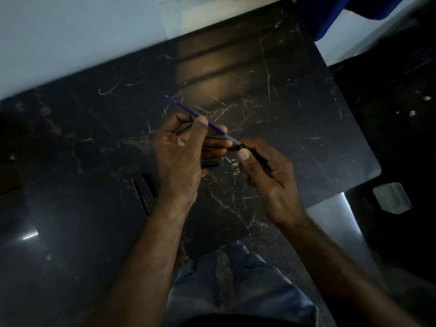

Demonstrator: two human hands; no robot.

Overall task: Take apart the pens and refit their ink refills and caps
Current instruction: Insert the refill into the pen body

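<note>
**Refill meets barrel over the dark marble table**

While the left hand (179, 149) pinches the blue ink refill (188, 111) between thumb and fingers, slanting it down to the right, the right hand (264, 171) grips a dark pen barrel (256, 159), its mouth at the refill's tip, probably for alignment. 2 dark pens (144, 191) lie on the table (283, 90) beside the left wrist, and a short dark cap-like piece (210, 164) rests below the fingers.

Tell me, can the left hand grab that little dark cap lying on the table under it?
Probably not right now: the left hand is already holding the blue refill. The cap lies just beneath its fingers, with nothing covering it.
</note>
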